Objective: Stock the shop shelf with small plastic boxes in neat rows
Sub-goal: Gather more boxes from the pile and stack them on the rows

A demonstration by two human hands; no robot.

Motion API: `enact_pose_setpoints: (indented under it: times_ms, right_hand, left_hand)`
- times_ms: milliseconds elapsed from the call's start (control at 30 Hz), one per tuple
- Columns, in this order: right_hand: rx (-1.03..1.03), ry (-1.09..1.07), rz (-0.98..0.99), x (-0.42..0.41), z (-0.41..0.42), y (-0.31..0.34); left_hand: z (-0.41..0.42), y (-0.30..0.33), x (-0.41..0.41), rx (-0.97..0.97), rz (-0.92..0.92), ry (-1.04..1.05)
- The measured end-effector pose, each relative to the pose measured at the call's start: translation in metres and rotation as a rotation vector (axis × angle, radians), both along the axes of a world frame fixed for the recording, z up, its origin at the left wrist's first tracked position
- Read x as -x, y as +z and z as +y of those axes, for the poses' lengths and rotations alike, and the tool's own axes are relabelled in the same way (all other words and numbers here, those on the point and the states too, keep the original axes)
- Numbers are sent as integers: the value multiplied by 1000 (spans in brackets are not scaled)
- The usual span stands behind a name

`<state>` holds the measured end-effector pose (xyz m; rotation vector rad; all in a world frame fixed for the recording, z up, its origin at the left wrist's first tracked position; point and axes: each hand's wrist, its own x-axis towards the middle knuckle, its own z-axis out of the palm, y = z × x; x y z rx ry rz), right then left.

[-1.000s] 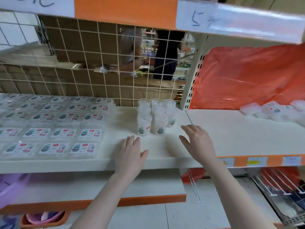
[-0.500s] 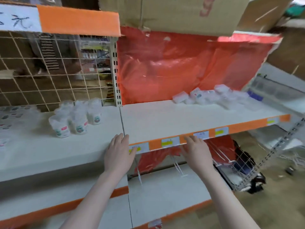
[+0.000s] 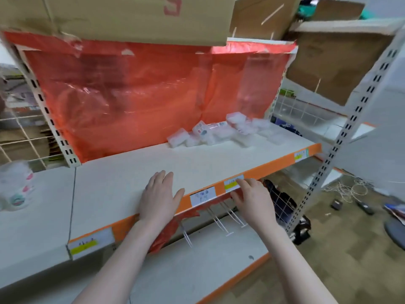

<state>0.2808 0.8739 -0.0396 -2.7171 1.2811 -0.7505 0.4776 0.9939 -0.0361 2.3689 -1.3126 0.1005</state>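
A: Where are the hands?

B: The left hand (image 3: 158,197) hovers palm down over the front of the white shop shelf board with the orange edge strip (image 3: 140,172), at about six o'clock in the view. Its fingers are straight and slightly spread, and it holds nothing. Whether it touches the board, I cannot tell.

A: And the other?

B: The right hand (image 3: 254,201) is just beside it, toward four o'clock, in front of the orange strip. Its fingers are loosely extended, empty too, with the fingertips (image 3: 240,182) at a white-and-yellow paper price label (image 3: 232,183) on the strip.

A: The boxes?

B: A loose jumble of small clear plastic boxes with printed stickers (image 3: 210,133) lies at the back of the same board, around one o'clock, against the red translucent plastic sheet (image 3: 131,91) that covers the rear. They are tumbled, not in rows, well apart from both hands.

A: Anything else?

B: Clear plastic cups with coloured labels (image 3: 16,187) stand at nine o'clock on the neighbouring board, blurred. Brown cardboard cartons (image 3: 122,16) sit overhead at twelve o'clock. Thin white display hooks (image 3: 221,222) hang below the orange strip.
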Motion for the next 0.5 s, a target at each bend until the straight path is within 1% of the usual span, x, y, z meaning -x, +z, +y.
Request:
enact_pose_setpoints:
  times_ms: [67, 233, 300, 500]
  right_hand:
    - [3, -8, -18, 0, -27, -2]
    - [0, -53, 40, -9, -104, 1]
    - [-2, -62, 26, -12, -132, 4]
    - [-51, -105, -6, -23, -199, 6]
  left_hand:
    - [-33, -3, -2, 12, 10, -17]
    - [-116, -5, -14, 37, 31, -41]
    - [-145, -2, -18, 45, 16, -64]
    - [-198, 2, -28, 42, 3, -63]
